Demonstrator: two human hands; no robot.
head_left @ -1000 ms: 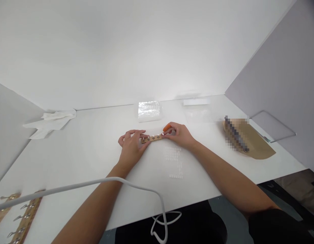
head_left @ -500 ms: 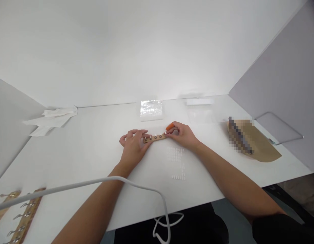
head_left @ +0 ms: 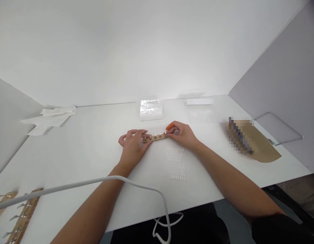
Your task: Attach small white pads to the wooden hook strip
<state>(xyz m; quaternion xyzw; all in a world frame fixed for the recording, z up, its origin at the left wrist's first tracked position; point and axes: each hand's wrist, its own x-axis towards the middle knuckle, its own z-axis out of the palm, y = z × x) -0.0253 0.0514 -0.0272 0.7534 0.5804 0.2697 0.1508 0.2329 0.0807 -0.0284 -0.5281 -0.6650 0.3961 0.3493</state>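
Note:
A short wooden hook strip (head_left: 155,138), with several small metal hooks along it, lies level between my hands on the white table. My left hand (head_left: 133,145) is closed on its left end, thumb along the near edge and fingers on the far side. My right hand (head_left: 182,135) pinches at the right end, where a small white piece (head_left: 165,133) shows at the fingertips. An orange cover (head_left: 170,126) sits on one finger of that hand. Just nearer to me lie small white squares (head_left: 175,154), set out in rows.
A clear-wrapped white pack (head_left: 151,110) and a clear bag (head_left: 201,112) lie at the back. White tissues (head_left: 51,118) are at the far left, larger wooden hook strips (head_left: 24,218) at the near left. Brown paper (head_left: 265,145) is on the right. A white cable (head_left: 96,182) crosses in front.
Both hands keep their places on the wooden hook strip with hardly any movement. The view has shifted very slightly.

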